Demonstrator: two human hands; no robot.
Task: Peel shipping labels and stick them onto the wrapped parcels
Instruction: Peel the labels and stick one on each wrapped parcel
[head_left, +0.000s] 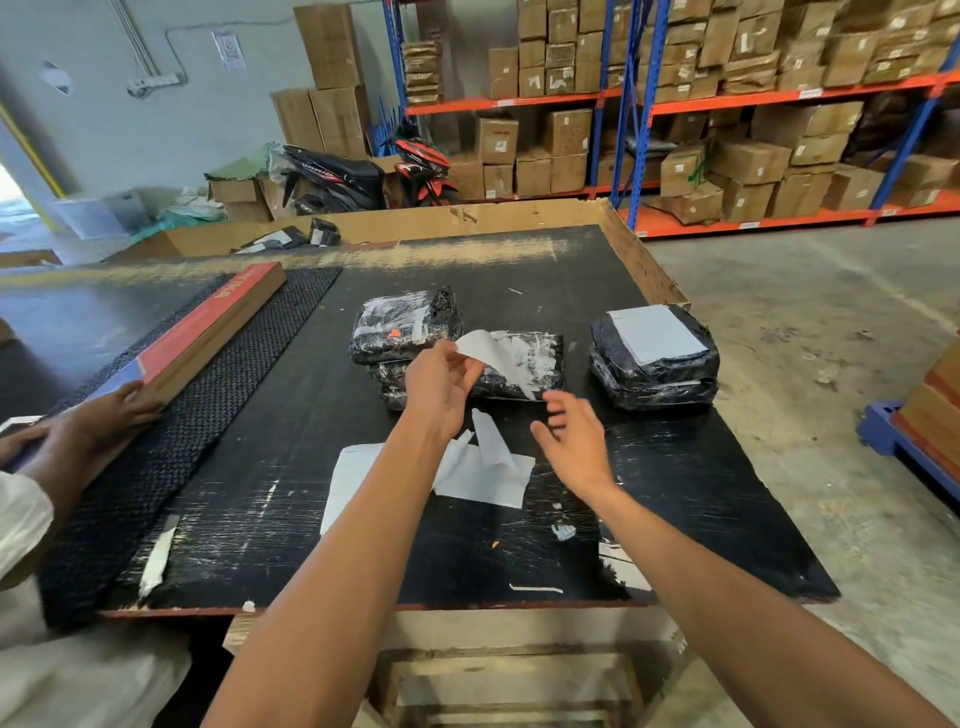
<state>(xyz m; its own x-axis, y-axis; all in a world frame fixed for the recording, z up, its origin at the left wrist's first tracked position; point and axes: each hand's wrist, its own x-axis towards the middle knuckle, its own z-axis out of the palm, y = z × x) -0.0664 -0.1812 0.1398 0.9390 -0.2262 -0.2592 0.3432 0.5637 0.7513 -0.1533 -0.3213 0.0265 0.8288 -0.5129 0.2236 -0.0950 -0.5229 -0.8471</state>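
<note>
My left hand (439, 387) pinches the near edge of a white shipping label (485, 351), which curls up in the air above the middle black-wrapped parcel (524, 366). To its right, my right hand (571, 436) hovers with fingers spread and holds nothing, just in front of that parcel. Another wrapped parcel (405, 325) lies behind at the left, on top of a further one. A stack of two parcels (654, 358) at the right carries a flat white label (654, 332) on top. Peeled white backing sheets (485, 467) lie on the black table (311, 415) under my forearms.
At the left, another person's hands (78, 426) rest on a long red-and-brown carton (208, 327) lying on a black woven mat (182, 426). Cardboard walls edge the far side of the table. Shelves of boxes and a motorbike stand behind. A blue pallet (904, 441) sits at the right.
</note>
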